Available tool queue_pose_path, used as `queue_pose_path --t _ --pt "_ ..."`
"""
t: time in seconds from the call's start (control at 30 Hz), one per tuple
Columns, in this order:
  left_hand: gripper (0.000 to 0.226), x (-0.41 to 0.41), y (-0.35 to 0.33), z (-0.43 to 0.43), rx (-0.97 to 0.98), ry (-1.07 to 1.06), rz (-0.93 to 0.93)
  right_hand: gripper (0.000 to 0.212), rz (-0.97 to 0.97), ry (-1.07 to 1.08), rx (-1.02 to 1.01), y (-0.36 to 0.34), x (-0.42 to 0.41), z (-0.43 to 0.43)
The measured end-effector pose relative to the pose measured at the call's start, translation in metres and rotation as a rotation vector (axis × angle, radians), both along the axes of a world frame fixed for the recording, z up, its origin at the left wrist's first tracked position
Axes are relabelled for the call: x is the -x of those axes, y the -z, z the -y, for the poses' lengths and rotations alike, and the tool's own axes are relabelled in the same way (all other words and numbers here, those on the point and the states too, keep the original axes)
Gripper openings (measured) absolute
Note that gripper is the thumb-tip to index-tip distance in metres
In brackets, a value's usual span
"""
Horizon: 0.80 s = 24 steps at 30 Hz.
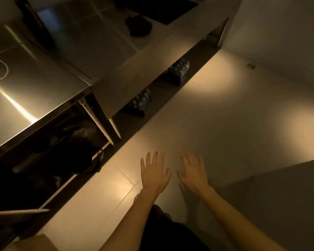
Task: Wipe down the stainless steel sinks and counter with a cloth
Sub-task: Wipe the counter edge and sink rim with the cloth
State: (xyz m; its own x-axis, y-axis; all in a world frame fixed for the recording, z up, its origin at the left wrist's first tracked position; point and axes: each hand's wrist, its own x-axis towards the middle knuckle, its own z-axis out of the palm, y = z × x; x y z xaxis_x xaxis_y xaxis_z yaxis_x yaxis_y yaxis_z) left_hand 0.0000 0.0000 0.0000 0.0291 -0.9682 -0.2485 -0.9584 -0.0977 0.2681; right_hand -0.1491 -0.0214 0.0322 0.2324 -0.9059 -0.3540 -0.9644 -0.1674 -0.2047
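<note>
**Both hands empty, cloth far off**

The left hand [154, 172] and right hand [193, 171] hover over the floor tiles [216, 124], fingers straight and spread, holding nothing. One steel counter [34, 84] stands to their left. Two bottle packs, near bottle pack [140, 103] and far bottle pack [178, 71], sit under the long counter [127, 73]. On it lies one dark crumpled cloth [139, 25], well apart from the fingers.

Left hand [155, 175] and right hand [193, 175] are bare above dark clothing [170, 236].
</note>
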Motion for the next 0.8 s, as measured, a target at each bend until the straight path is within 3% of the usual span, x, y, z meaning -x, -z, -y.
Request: queue_pose_path --t 0.2,0.57,0.8 --pt "0.069 -0.036 -0.001 0.042 0.021 0.008 0.009 0.069 -0.004 0.000 0.022 0.002 -0.032 0.041" --pt "0.074 -0.139 -0.051 0.198 0.218 0.072 0.036 0.073 0.087 0.068 0.231 -0.025 -0.118 0.189" --pt "0.075 -0.156 -0.041 0.237 0.215 0.098 0.015 0.071 0.070 0.057 0.192 -0.017 -0.132 0.238"
